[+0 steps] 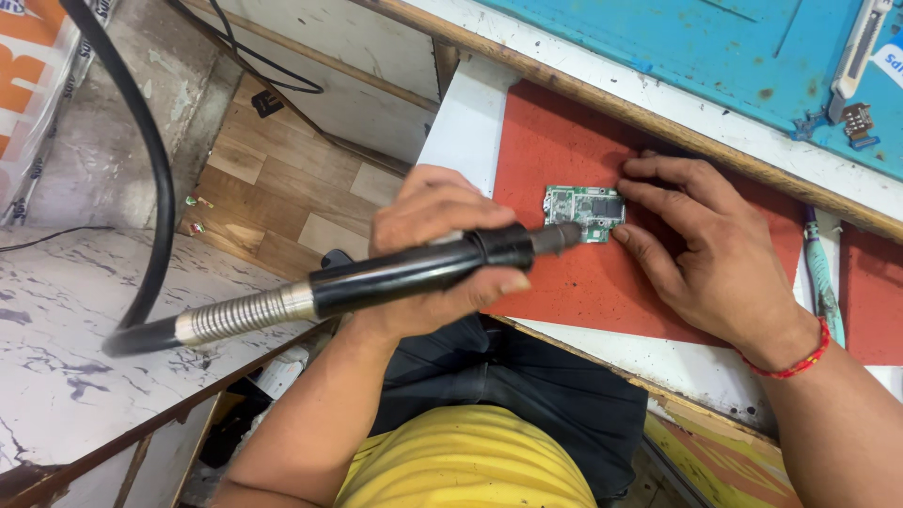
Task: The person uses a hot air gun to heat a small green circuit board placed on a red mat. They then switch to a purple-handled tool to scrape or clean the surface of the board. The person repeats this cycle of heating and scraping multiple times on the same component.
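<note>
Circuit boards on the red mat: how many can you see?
1. The small green circuit board lies on the red mat, at the hot-air tool's nozzle, under the right hand fingertips. Hands may hide others.

Your 2 hands crowd the circuit board (583, 211); bare red mat (555, 141) lies open above it.

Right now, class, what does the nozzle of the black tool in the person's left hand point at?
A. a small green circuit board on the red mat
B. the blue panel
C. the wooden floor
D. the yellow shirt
A: the black tool in the left hand has its tip at the small green circuit board on the red mat, which the right hand steadies.
</note>
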